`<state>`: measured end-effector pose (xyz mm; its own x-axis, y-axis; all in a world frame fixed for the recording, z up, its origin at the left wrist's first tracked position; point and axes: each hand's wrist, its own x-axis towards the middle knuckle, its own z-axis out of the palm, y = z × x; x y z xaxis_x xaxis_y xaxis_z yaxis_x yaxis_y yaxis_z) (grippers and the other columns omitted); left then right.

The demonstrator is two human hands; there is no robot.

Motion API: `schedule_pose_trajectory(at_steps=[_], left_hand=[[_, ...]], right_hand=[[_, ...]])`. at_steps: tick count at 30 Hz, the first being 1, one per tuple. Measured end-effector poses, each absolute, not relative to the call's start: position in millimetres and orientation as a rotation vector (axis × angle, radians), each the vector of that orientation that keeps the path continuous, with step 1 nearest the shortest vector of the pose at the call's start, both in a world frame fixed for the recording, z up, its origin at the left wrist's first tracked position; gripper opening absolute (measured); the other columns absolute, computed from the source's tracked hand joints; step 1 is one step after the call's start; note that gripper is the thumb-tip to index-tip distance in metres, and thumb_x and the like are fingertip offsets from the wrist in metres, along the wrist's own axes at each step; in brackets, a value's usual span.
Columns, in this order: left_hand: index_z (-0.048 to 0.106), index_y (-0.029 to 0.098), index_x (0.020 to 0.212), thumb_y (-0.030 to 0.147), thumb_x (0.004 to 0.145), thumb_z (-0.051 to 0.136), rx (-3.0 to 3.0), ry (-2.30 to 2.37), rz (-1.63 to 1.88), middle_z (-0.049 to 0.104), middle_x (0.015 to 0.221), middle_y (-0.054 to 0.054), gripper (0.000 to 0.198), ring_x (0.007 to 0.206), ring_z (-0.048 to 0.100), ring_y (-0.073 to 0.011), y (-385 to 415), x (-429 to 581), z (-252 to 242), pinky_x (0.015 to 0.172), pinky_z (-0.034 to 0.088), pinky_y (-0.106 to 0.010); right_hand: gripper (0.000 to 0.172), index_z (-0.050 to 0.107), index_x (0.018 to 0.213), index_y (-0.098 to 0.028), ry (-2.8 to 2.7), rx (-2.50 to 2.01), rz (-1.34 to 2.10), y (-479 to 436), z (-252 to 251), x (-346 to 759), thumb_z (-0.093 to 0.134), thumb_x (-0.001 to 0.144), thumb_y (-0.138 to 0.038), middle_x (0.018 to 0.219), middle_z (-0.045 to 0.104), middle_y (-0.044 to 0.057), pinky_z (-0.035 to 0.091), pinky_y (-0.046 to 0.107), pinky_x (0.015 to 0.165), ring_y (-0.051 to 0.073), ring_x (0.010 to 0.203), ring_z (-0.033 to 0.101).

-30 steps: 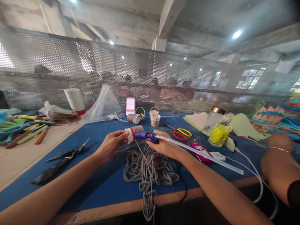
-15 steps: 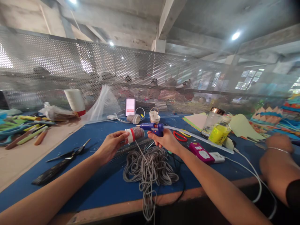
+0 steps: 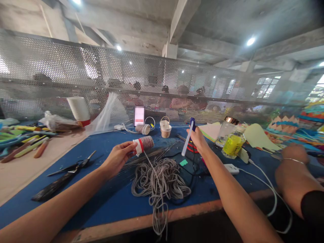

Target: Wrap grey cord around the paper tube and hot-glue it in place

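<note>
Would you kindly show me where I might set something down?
Bare blue mat shows between the left forearm and grey cord, and just beyond the black scissors. It is crowded around the jar and yellow bottle.

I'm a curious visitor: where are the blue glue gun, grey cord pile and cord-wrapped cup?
Blue glue gun [image 3: 193, 124]: head view, on its blue body.
Grey cord pile [image 3: 162, 178]: head view, on its tangled middle.
Cord-wrapped cup [image 3: 147, 142]: head view, on its wound cord.
</note>
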<state>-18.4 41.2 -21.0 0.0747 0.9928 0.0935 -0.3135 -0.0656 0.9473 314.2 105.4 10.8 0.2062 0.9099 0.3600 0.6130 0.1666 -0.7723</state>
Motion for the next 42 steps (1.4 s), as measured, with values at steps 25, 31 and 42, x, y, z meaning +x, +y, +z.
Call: schedule_pose_trajectory(at_steps=[25, 31, 42], left_hand=[[0.073, 0.012, 0.085, 0.027, 0.073, 0.080, 1.073, 0.819, 1.333, 0.070, 0.082, -0.006, 0.021, 0.072, 0.063, -0.0125, 38.6, -16.5, -20.1, 0.069, 0.053, -0.021], [0.073, 0.012, 0.084, 0.025, 0.072, 0.080, 1.059, 0.809, 1.319, 0.070, 0.081, -0.005, 0.019, 0.070, 0.062, -0.0107, 38.3, -15.1, -19.5, 0.068, 0.053, -0.019], [0.075, 0.012, 0.090, 0.021, 0.073, 0.079, 1.070, 0.764, 1.302, 0.073, 0.089, -0.008, 0.019, 0.078, 0.066, -0.0136, 36.5, -12.8, -16.9, 0.075, 0.054, -0.021]], right_hand=[[0.041, 0.054, 0.123, 0.004, -2.053, -2.243, -0.146, 89.7, -11.5, 319.3, 0.049, 0.092, -0.022, 0.118, 0.057, 0.031, 0.046, 0.036, 0.091, 0.030, 0.112, 0.059], [0.039, 0.057, 0.122, 0.003, -2.093, -2.240, -0.195, 89.1, -12.7, 319.5, 0.050, 0.092, -0.022, 0.115, 0.060, 0.028, 0.047, 0.037, 0.090, 0.031, 0.111, 0.059], [0.029, 0.064, 0.104, -0.019, -2.064, -1.459, 0.356, 63.6, 8.7, 268.1, 0.048, 0.095, -0.042, 0.103, 0.070, 0.008, 0.046, 0.032, 0.089, 0.020, 0.098, 0.065]])
